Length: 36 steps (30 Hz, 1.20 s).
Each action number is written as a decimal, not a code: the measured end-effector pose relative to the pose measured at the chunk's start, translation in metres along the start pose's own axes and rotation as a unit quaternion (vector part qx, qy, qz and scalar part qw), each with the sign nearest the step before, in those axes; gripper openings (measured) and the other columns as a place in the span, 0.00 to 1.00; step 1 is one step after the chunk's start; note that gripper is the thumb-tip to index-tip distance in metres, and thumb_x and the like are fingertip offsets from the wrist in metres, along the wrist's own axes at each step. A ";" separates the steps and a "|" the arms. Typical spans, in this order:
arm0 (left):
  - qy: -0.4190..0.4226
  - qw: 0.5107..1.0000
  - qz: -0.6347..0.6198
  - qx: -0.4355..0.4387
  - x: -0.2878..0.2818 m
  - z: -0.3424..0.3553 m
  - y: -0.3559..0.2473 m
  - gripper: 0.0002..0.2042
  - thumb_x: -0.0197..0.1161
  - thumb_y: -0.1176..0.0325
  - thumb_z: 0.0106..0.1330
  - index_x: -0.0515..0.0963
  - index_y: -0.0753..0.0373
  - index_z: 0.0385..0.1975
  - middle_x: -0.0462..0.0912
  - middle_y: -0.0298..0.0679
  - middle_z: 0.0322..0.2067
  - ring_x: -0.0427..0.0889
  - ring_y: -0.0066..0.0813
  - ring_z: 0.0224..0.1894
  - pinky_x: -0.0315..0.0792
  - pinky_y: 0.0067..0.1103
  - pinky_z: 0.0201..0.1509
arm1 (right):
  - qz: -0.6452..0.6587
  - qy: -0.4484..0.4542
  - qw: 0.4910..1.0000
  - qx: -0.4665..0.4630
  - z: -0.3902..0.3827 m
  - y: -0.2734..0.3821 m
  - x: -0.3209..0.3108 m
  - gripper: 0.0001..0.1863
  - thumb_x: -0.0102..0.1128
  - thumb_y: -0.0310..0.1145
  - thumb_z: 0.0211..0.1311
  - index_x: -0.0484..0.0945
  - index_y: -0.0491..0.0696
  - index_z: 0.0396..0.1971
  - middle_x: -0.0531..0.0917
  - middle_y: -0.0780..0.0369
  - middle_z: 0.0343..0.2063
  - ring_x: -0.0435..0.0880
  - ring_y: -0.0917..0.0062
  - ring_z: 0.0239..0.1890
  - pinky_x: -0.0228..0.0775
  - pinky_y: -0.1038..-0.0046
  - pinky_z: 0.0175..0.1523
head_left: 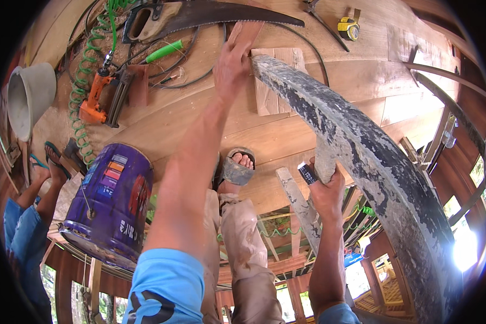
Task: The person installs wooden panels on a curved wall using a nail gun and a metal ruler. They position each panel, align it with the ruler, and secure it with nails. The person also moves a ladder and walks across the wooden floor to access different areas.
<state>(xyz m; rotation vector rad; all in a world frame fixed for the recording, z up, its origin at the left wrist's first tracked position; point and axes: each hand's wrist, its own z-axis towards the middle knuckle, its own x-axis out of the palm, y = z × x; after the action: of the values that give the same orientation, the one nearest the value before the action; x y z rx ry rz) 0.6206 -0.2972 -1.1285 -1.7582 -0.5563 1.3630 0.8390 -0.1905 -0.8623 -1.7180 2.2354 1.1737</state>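
You steady a long paint-flecked plank (362,146) over the wooden floor (356,81).

The plank runs from the small board (272,81) at its far end down past your right side. Your left hand (231,65) lies fingers together against that far end, touching the small board. Your right hand (325,189) grips a wooden strut (324,159) under the plank, pinching a small dark marker (306,173). A purple bucket (110,202) stands left; a handsaw (210,13) lies beyond.

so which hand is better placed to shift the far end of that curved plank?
Left. The left hand already rests at the far end of the curved plank, beside the small board. The right hand is gripping the near support with a marker.
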 end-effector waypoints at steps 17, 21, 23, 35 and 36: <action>0.364 0.913 0.181 0.022 -0.002 0.072 0.006 0.11 0.62 0.63 0.61 0.83 0.53 0.42 0.86 0.47 0.44 0.82 0.48 0.51 0.75 0.39 0.54 | -0.120 0.016 0.992 -0.032 -0.005 -0.008 -0.006 0.15 0.72 0.27 0.57 0.81 0.43 0.43 0.84 0.64 0.37 0.82 0.81 0.39 0.75 0.74 0.48; 0.338 0.917 0.209 0.020 -0.001 0.065 0.003 0.07 0.59 0.65 0.61 0.82 0.58 0.34 0.86 0.49 0.38 0.84 0.50 0.44 0.76 0.39 0.48 | -0.142 0.028 0.988 -0.059 -0.008 -0.021 -0.010 0.14 0.71 0.26 0.58 0.81 0.43 0.44 0.84 0.65 0.37 0.81 0.82 0.40 0.74 0.74 0.49; 0.375 0.903 0.208 0.013 -0.003 0.066 0.004 0.11 0.59 0.66 0.60 0.82 0.62 0.40 0.85 0.52 0.44 0.82 0.51 0.50 0.76 0.39 0.53 | -0.166 0.016 0.984 -0.064 -0.011 -0.029 -0.010 0.14 0.70 0.25 0.58 0.81 0.43 0.44 0.84 0.65 0.37 0.81 0.82 0.41 0.74 0.74 0.49; 0.213 0.971 -0.051 -0.094 -0.022 -0.028 0.009 0.25 0.68 0.60 0.58 0.76 0.55 0.57 0.85 0.45 0.30 0.84 0.42 0.34 0.76 0.35 0.41 | -0.087 -0.009 0.994 -0.069 -0.014 -0.005 -0.011 0.09 0.70 0.27 0.57 0.82 0.43 0.38 0.84 0.66 0.33 0.80 0.83 0.36 0.72 0.75 0.44; 0.233 0.957 -0.082 -0.153 -0.015 -0.031 0.004 0.28 0.70 0.59 0.58 0.74 0.54 0.60 0.85 0.43 0.30 0.84 0.41 0.34 0.76 0.34 0.41 | -0.072 -0.008 0.996 -0.053 -0.013 -0.003 -0.011 0.10 0.70 0.27 0.57 0.82 0.43 0.38 0.84 0.66 0.33 0.79 0.83 0.35 0.72 0.75 0.44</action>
<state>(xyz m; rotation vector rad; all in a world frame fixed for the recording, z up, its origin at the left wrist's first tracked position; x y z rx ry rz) 0.6445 -0.3212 -1.1214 -2.1418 -0.6535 0.7325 0.8506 -0.1898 -0.8493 -1.8648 2.0348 1.2904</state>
